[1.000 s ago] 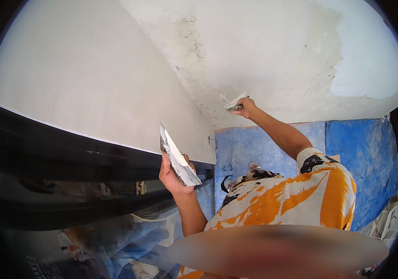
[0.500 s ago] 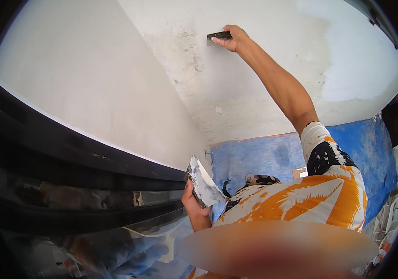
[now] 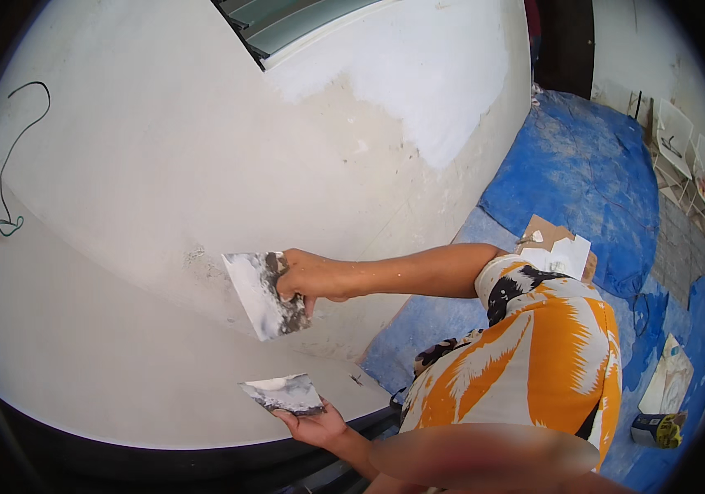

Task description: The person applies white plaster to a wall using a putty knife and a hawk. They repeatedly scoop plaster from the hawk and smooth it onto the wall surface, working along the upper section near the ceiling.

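Note:
My right hand [image 3: 315, 276] grips a wide putty knife [image 3: 255, 288], its flat blade smeared with white filler and grey stains. It is held in front of the pale wall [image 3: 163, 156]; whether the blade touches the wall I cannot tell. Lower down, my left hand [image 3: 319, 426] holds a second wide putty knife [image 3: 285, 393], white paste on its face and a dark, stained edge by the fingers. A rough, pitted patch [image 3: 198, 262] shows on the wall just left of the right-hand knife. Farther up is a brighter white coated area [image 3: 451, 90].
Blue sheeting [image 3: 567, 173] covers the floor at the right, with cardboard and white scraps [image 3: 562, 251] on it. White chairs [image 3: 674, 136] stand at the far right. A dark cable [image 3: 13, 156] hangs at the far left. A louvred window [image 3: 303, 29] is at the top.
The view has turned, bringing the cable, window and chairs into sight. My right hand has come away from high on the wall, nearer my left hand, its knife now showing filler. Both hands keep their knives.

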`<state>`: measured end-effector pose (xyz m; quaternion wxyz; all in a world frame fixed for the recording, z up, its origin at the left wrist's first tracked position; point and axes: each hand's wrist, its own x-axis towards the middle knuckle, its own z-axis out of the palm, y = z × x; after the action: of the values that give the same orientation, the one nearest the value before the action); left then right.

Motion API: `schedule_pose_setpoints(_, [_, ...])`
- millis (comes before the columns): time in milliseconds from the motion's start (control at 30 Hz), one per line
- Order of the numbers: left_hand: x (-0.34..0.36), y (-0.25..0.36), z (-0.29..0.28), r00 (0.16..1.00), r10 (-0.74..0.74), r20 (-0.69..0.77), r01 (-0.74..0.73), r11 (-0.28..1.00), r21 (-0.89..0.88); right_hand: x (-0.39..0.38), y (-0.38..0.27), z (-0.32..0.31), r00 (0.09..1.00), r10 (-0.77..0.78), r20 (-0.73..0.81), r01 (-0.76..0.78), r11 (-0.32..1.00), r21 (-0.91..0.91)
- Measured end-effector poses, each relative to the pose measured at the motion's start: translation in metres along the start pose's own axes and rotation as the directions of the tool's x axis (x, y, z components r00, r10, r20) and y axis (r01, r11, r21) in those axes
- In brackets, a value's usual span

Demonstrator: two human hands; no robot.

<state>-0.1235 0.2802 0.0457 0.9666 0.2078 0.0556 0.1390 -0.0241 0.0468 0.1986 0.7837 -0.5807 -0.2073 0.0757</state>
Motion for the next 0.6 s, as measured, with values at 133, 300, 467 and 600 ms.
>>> schedule_pose_setpoints(133, [0.016, -0.029, 0.021, 0.811, 0.409, 0.418, -0.467, 0.884, 0.039, -0.055, 0.099, -0.029, 0.781, 0.605, 0.151, -0.58, 0.616, 0.533])
schedule_pose_setpoints(300, [0.001, -0.049, 0.033, 0.362, 0.183, 0.914, -0.926, 0.188, 0.328, -0.054, 0.12, -0.029, 0.851, 0.462, 0.25, -0.488, 0.516, 0.704])
schedule_pose_setpoints(467, [-0.015, -0.04, 0.017, 0.705, 0.053, 0.707, -0.709, 0.084, 0.7, -0.07, 0.058, -0.032, 0.954, 0.3, -0.009, -0.232, 0.758, 0.61])
schedule_pose_setpoints(600, [-0.009, -0.052, 0.012, 0.999, 0.015, 0.047, -0.036, 0.863, 0.504, -0.083, 0.037, -0.021, 0.945, -0.249, 0.21, 0.248, 0.968, 0.032])
